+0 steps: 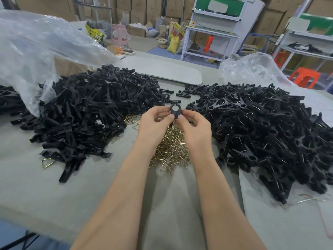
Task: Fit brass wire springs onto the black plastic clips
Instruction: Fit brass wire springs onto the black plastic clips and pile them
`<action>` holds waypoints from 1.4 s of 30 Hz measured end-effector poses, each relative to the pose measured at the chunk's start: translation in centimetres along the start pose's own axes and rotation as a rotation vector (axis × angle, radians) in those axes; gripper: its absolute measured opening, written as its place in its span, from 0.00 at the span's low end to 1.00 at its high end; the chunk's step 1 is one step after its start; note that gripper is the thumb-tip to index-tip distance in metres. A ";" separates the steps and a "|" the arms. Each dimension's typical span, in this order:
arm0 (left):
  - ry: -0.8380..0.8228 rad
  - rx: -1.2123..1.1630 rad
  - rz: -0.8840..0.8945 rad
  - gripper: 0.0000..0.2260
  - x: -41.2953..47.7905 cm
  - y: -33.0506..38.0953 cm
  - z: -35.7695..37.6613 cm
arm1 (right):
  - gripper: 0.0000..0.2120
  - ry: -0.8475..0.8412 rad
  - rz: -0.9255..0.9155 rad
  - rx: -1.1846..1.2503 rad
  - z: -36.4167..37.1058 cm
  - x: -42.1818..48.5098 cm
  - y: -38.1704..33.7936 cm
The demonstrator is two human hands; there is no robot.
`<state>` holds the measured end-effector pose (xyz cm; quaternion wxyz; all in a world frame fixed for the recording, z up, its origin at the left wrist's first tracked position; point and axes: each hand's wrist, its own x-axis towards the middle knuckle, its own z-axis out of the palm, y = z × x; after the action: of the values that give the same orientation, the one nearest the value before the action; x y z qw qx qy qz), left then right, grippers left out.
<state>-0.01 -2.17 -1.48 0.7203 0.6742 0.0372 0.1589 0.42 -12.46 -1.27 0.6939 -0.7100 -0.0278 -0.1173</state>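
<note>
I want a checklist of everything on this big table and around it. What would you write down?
Surface: grey table, mostly covered.
Job's things: heap of loose black plastic clip pieces on the left; heap of black clips with wire showing on the right; pile of brass wire springs in the middle, under the hands.
Clutter: crumpled clear plastic bags; one stray brass spring.
Grippers: left hand and right hand pinch one black clip together.
Cables: nothing seen.
Surroundings: cardboard boxes, white shelving, orange plastic stool.
</note>
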 end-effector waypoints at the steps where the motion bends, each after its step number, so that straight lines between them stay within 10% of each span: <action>1: -0.002 0.001 -0.002 0.08 0.0 0.0 0.0 | 0.10 0.001 -0.003 0.002 0.0 0.0 -0.1; 18: -0.055 -0.022 -0.024 0.06 -0.3 0.0 -0.2 | 0.09 -0.066 -0.016 0.009 -1.1 0.3 -0.1; 27: -0.257 -0.384 -0.136 0.10 -0.4 0.9 -0.3 | 0.05 -0.214 0.248 0.477 -2.1 0.5 -1.5; 35: 0.203 -1.038 -0.276 0.11 0.7 1.2 -2.3 | 0.22 -0.427 0.074 -0.923 -0.6 -0.5 0.1; 42: 0.179 -1.059 -0.435 0.03 0.4 1.2 -2.3 | 0.02 -0.202 -0.079 -0.659 0.9 -0.7 0.9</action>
<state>-0.46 0.20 -0.41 0.9696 0.1825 0.1510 0.0608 0.06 -11.55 -2.31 0.4161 -0.9022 -0.0844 -0.0760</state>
